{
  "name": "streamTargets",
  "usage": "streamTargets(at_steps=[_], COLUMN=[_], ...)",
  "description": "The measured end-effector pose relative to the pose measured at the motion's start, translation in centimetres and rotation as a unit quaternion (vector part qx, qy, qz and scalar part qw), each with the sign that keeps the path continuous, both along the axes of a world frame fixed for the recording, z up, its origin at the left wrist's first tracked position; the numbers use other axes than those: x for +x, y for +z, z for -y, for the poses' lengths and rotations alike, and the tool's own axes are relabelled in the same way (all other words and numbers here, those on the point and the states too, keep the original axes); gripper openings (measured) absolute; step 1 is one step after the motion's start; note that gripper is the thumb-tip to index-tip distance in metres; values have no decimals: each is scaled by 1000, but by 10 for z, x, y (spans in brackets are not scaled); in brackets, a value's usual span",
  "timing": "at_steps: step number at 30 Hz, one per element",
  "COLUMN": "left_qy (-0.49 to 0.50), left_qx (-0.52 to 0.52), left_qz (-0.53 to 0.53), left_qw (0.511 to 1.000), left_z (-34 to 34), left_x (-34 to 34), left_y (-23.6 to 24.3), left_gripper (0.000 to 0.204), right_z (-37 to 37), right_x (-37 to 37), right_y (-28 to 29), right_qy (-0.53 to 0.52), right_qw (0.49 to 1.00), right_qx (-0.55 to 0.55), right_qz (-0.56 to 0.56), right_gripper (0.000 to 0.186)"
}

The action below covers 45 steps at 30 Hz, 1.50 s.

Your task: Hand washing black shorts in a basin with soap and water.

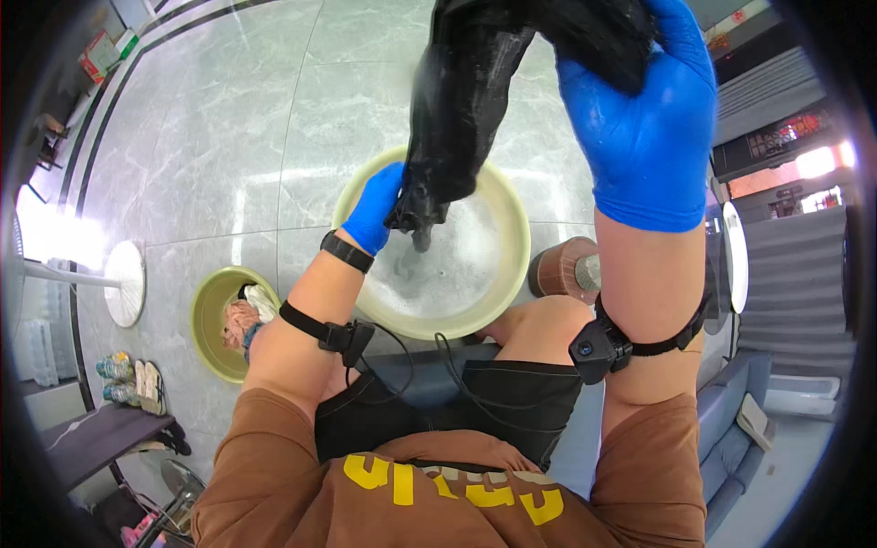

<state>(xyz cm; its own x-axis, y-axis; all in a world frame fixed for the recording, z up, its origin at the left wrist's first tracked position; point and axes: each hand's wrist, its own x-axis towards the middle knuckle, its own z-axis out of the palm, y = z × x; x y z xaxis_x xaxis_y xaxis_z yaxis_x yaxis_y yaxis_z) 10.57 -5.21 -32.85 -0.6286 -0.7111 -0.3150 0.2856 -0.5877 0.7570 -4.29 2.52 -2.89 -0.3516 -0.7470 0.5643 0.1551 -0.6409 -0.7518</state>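
A wet, dark black garment (pixel 466 100) hangs stretched between my two hands; its exact kind cannot be made out. My right hand (pixel 644 137), in a blue glove, is raised high at the upper right and closed around one bunched part. Lower down, my left hand (pixel 376 208), also gloved in blue, grips the bunched lower end, its fingertips partly hidden behind the cloth. Beneath that end is a large pale yellow-green basin (pixel 521 247) of foamy water (pixel 448 265), with a darker patch below the garment. The garment's top runs out of view.
A smaller green basin (pixel 208 333) with crumpled clothes (pixel 242 321) stands on the tiled floor at the left. Right of the large basin is a brown round container (pixel 557 268). A white fan base (pixel 125 283), shoes (pixel 149 385) and a dark bench (pixel 100 443) lie further left.
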Motion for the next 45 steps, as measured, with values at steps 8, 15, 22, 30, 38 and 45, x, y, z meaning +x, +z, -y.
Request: streamTargets(at_steps=[8,15,22,30,38,45], left_qy=[-110,200,251,73,59,77], left_qx=[-316,-386,-331,-105,-108,-112], left_qz=[28,171,110,-156,-174,-137], left_qw=[942,884,903,979,977,981], left_z=[4,-20,3,27,12,-8], left_x=[45,7,8,11,1,-13], left_y=[86,103,84,64,73,83], left_gripper=[54,37,19,46,54,57], right_z=[-4,-34,-46,-106,-99,-63], right_x=[30,43,3,-57,-71,-84], right_y=[23,16,-17,-130,-217,-277], right_qy=[207,90,189,129,147,165], right_qw=[945,993,939,928,879,836], right_qx=[138,66,187,199,275,325], right_qz=[214,-22,218,287,361,410], right_gripper=[21,20,18,29,37,35])
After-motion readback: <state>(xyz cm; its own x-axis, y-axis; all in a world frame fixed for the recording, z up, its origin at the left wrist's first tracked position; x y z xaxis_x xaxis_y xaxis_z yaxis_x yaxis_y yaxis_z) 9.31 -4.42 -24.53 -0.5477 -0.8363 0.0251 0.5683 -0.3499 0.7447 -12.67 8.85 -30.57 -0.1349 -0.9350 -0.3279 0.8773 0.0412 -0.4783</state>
